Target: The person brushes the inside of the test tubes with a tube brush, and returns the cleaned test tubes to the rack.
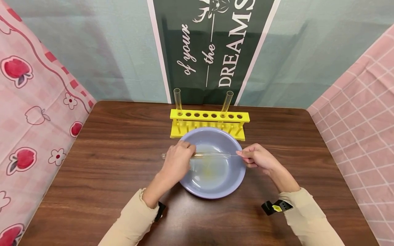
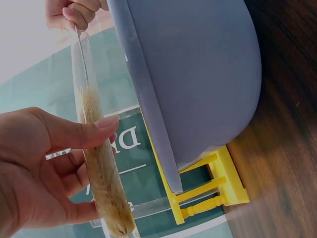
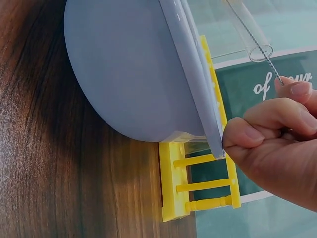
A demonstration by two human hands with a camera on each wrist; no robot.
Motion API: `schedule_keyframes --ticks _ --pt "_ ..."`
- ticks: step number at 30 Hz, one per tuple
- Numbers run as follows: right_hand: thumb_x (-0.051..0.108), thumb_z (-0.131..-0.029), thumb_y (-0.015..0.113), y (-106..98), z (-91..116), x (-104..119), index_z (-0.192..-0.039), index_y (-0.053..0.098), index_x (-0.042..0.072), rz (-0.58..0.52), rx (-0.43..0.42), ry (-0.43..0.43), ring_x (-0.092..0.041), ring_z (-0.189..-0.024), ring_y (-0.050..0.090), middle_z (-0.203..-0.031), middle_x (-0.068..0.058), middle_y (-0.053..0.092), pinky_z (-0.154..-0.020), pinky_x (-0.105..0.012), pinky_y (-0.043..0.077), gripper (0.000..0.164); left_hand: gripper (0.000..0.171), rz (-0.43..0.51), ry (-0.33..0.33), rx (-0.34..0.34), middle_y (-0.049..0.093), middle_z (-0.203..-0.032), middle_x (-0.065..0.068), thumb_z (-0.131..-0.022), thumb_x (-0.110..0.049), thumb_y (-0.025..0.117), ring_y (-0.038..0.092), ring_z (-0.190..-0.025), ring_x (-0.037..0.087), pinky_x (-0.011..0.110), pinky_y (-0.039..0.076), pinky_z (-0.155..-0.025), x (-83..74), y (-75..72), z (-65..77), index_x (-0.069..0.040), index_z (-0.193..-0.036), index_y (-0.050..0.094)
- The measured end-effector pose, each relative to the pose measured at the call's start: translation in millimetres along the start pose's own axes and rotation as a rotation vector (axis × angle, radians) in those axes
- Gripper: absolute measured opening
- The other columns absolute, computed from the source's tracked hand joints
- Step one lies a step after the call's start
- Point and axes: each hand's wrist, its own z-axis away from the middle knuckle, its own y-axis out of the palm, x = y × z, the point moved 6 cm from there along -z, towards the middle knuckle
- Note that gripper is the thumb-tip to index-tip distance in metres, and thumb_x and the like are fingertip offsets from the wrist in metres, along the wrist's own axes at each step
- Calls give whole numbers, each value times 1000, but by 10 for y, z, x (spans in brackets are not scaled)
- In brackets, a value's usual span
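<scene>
Over the lavender basin (image 1: 210, 195), my left hand (image 1: 178, 160) grips a clear glass test tube (image 1: 220, 155) lying roughly sideways. Inside the tube sits a test tube brush (image 2: 103, 166), its tan bristles filling the part between my left thumb and fingers. The twisted wire handle (image 3: 255, 38) comes out of the tube's open mouth on the right. My right hand (image 1: 258, 158) pinches that wire at the basin's right rim, fingers curled. Shallow liquid with a yellowish patch (image 1: 209, 171) shows in the basin.
Just behind the basin stands a yellow test tube rack (image 1: 209, 117), partly hidden by its rim. Two clear tubes stand in it, a left one (image 1: 177, 99) and a tilted right one (image 1: 227, 102). All rest on a dark wooden table (image 1: 101, 164) with hanging cloths around.
</scene>
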Motion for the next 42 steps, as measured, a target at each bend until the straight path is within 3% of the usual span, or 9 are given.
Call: schedule_keyframes --ticks 12,18,22,27,30,36,42 --pt "8 -91 52 84 -50 -2 -52 45 4 -5 27 -15 -6 -40 25 -47 3 35 -40 -22 16 40 26 20 13 26 53 -72 3 -62 14 61 53 -76 23 36 39 -54 -27 8 -18 -8 -76 61" --pt "11 -91 54 75 -52 29 -56 45 -7 133 -14 -64 -7 -41 27 -48 1 38 -41 -23 20 40 26 78 23 11 55 -71 2 -61 15 58 55 -72 22 35 42 -53 18 23 -23 -9 -73 61" --pt "11 -90 55 86 -48 71 -57 49 -4 346 -38 -157 -7 -42 28 -49 1 37 -41 -23 23 37 27 159 36 2 56 -69 1 -60 15 59 56 -71 22 36 46 -58 75 21 -27 -10 -70 60" --pt "3 -87 57 139 -43 142 -57 52 3 583 -100 -301 -6 -47 33 -51 5 39 -45 -23 28 31 26 247 24 48 59 -67 -1 -61 15 59 56 -67 18 34 46 -59 167 30 -39 -9 -68 61" --pt "0 -86 58 168 -31 180 -56 51 4 635 -126 -366 -5 -48 33 -52 6 39 -46 -23 29 31 26 299 0 102 59 -65 -2 -61 15 59 53 -62 15 31 44 -57 219 25 -49 -10 -68 63" --pt "2 -83 63 166 0 207 -54 50 10 713 -142 -547 -3 -50 35 -53 13 37 -49 -22 32 32 23 370 -65 236 61 -68 -2 -61 9 71 55 -65 13 29 45 -62 313 62 -59 -9 -76 68" --pt "0 -79 66 192 55 275 -54 48 13 802 -170 -747 -4 -55 37 -54 14 36 -56 -22 32 33 23 425 -107 305 64 -72 0 -64 6 75 57 -69 12 26 47 -64 368 88 -47 -7 -81 69"
